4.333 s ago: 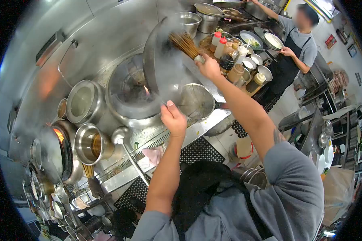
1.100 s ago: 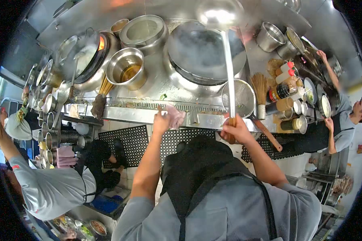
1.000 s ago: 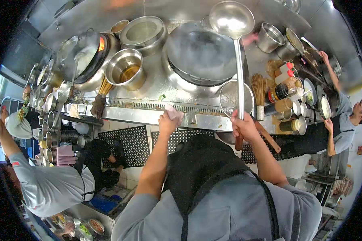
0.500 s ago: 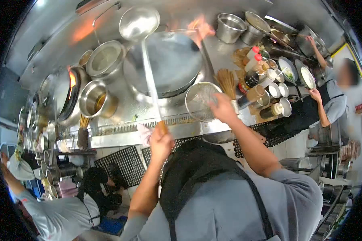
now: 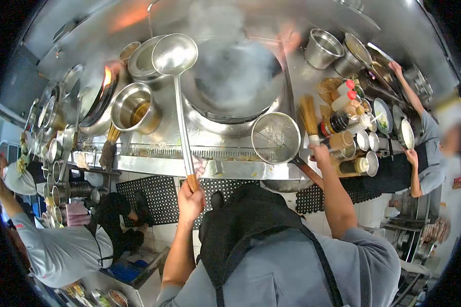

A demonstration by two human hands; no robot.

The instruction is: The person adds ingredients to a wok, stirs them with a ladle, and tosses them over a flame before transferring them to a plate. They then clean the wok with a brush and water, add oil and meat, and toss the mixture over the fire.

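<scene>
My left hand point(image 5: 191, 200) is closed on the wooden grip of a long-handled ladle point(image 5: 174, 54), whose bowl is raised at the left of a smoking wok point(image 5: 235, 102). My right hand point(image 5: 320, 155) is wrapped round the pale bound handle of a bamboo brush point(image 5: 308, 115), which stands bristles up. Left of that hand, a round mesh strainer point(image 5: 276, 138) rests at the counter's front edge, its brown handle passing beside my forearm. A metal pot point(image 5: 134, 108) with yellowish liquid stands left of the ladle.
Sauce bottles point(image 5: 340, 121) and small metal cups are grouped at the right. Metal pots point(image 5: 323, 48) stand at the back right. A flame point(image 5: 107, 75) burns by a wok at the left. One co-worker point(image 5: 430, 148) is at the right, another point(image 5: 61, 245) at the lower left.
My right hand has moved from the strainer to the brush and closed on its handle. The ladle is still in my left hand, its bowl now lower in view. More smoke shows over the wok.
</scene>
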